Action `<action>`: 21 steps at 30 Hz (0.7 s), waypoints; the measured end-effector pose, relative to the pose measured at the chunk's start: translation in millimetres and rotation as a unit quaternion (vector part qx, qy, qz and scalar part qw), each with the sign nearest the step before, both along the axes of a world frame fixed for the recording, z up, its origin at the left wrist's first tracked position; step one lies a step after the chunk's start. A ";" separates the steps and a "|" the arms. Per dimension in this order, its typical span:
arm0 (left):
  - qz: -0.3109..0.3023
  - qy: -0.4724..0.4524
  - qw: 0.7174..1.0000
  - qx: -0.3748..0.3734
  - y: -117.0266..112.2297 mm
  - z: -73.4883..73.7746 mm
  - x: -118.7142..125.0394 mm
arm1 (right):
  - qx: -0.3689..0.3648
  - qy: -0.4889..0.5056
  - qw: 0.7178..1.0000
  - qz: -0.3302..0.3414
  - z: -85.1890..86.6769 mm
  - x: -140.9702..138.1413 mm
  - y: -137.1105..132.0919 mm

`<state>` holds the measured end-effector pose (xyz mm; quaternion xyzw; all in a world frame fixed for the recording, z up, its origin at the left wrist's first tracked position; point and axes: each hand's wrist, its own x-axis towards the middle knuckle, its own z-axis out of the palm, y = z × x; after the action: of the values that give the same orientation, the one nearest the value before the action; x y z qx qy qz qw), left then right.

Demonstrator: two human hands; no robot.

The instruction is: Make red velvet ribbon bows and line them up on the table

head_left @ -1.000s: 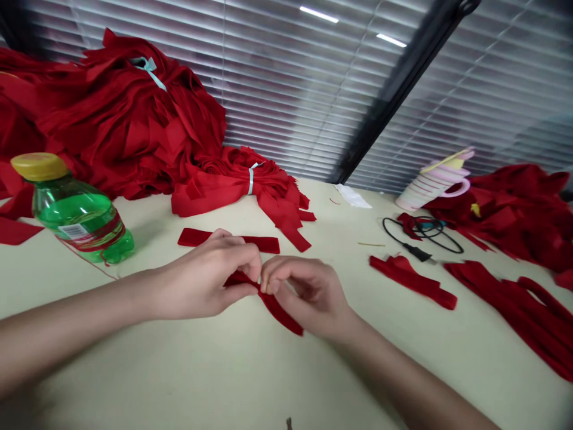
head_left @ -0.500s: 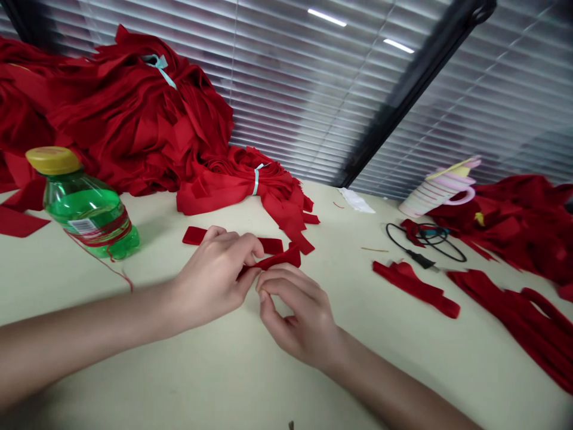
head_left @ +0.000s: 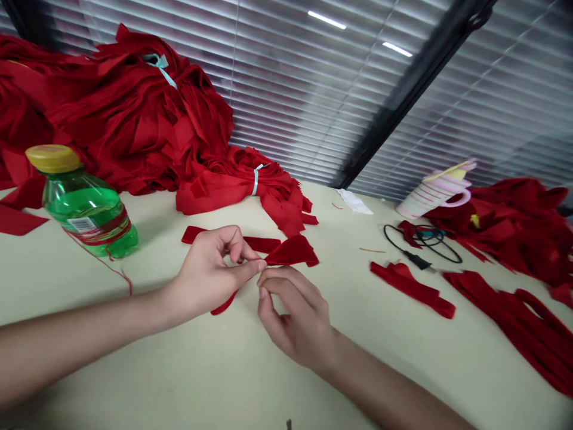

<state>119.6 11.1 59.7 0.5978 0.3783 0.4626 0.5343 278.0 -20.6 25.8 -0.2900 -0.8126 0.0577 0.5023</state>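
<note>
A short red fabric strip [head_left: 292, 253] is pinched between both hands over the pale table [head_left: 188, 364]. My left hand [head_left: 210, 275] grips it between thumb and fingers, with one end hanging below the palm. My right hand [head_left: 293, 313] pinches the strip from below, fingertips meeting the left thumb. The strip's far end fans out to the right above my right fingers. Another flat red strip [head_left: 257, 243] lies on the table just behind the hands.
A green bottle with a yellow cap [head_left: 83, 206] stands at the left. Piles of red fabric [head_left: 129, 113] and a tied bundle [head_left: 244, 179] lie behind. More red strips [head_left: 414, 286], a black cable [head_left: 423, 242] and a stack of pink tape rolls [head_left: 436, 188] are at the right.
The strip's free end, which hung down toward me, has been flipped up and now fans out to the right. Both hands stayed close together, the right one turned lower.
</note>
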 end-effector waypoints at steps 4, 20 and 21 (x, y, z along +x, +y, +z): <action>-0.039 -0.085 0.989 -0.115 1.2 -0.5 1.8 | -0.106 0.088 0.990 0.041 8.3 2.2 -1.5; -0.082 -0.100 0.981 -0.146 4.4 -0.2 0.1 | -0.332 0.310 0.878 0.150 15.3 11.8 3.1; -0.083 -0.090 0.983 -0.135 4.3 -0.6 0.2 | -0.336 0.314 0.874 0.154 15.1 11.5 3.1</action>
<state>119.9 15.4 59.2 0.5052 0.3366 0.4135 0.6786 289.4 -17.5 41.0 -0.2793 -0.5783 0.4921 0.5876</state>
